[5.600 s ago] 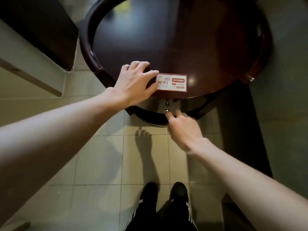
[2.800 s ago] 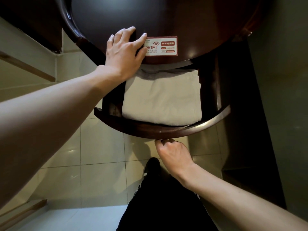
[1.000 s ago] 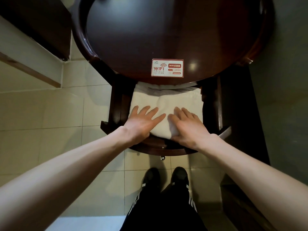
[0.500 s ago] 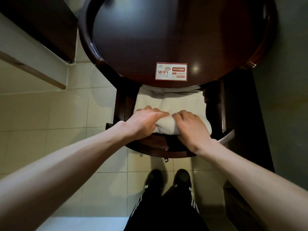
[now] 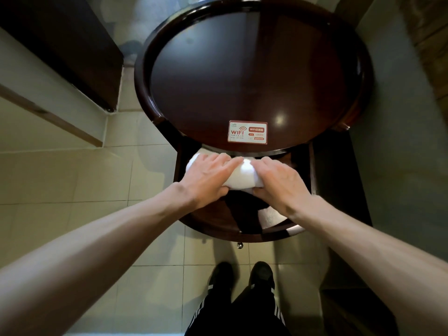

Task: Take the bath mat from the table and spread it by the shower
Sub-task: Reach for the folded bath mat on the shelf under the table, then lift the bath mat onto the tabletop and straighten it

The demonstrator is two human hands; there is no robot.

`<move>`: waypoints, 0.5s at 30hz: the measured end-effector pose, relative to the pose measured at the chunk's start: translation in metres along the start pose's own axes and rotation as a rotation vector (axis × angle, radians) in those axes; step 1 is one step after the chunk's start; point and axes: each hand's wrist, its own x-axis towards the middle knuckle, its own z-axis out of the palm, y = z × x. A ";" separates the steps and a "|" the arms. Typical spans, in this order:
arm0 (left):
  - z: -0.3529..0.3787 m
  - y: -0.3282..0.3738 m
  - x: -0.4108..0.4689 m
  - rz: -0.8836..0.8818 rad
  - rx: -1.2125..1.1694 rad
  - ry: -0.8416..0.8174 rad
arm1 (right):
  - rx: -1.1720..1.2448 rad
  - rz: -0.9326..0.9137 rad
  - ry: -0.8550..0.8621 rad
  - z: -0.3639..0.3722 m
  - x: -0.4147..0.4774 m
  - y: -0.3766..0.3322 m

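A folded white terry bath mat (image 5: 242,174) sits in the open drawer (image 5: 213,224) of a round, dark, glossy wooden bench (image 5: 242,69), bunched up between the 2 hands. The left hand (image 5: 208,180) grips its left part and the right hand (image 5: 278,186) its right part. On each hand the fingers lie over the top of the cloth and the thumb is tucked under the near edge, and the fingertips almost meet in the middle. The mat's far edge runs under the overhanging rim of the bench top, so its back part is hidden. The drawer's dark floor shows below the near edge, and the curved drawer front with its small metal knob (image 5: 240,245) lies between the person and the mat. A red and white WIFI sticker (image 5: 247,132) is fixed on the bench top just above the hands. Pale glossy floor tiles (image 5: 97,178) spread to the left, with a dark cabinet (image 5: 60,44) at the upper left. 2 black shoes (image 5: 220,275) and black trousers with white stripes (image 5: 242,316) stand just before the drawer.
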 end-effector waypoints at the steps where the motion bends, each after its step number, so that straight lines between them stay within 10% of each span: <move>1: -0.007 0.000 0.000 -0.007 -0.010 0.007 | -0.004 -0.008 0.002 -0.009 0.001 -0.001; 15: -0.146 -0.005 0.009 -0.166 -0.114 -0.022 | 0.041 -0.042 -0.082 -0.144 0.032 -0.015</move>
